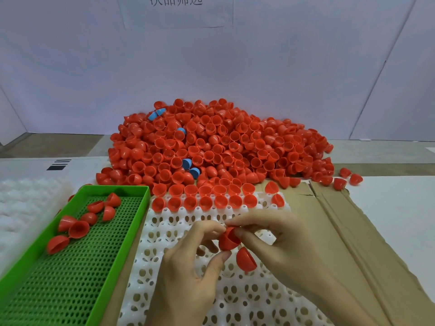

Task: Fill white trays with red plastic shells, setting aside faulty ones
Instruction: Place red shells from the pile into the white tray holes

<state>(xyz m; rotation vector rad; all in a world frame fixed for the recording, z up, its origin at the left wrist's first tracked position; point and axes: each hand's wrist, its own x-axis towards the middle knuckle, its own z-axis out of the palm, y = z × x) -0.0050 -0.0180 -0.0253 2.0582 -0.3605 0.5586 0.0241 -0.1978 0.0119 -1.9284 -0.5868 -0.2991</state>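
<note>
Your left hand (188,271) and right hand (273,241) both pinch one red shell (227,241) between thumb and fingers, above the white tray (169,222). A second shell (246,260) hangs just below, by your right hand. Two rows of shells (204,196) fill the tray's far edge. To the left, a green tray (135,222) holds several shells. The big pile (211,142) lies beyond on the table (388,208).

**Pale walls, white bench**

I see a plain white wall (70,67) ahead, and an angled white panel (404,78) meets it on the right. A paper sheet (176,12) with printed characters hangs high on the wall. Below, a white tabletop (400,208) carries a tan strip (58,144) and flattened cardboard (353,231). The light is soft and even.
</note>
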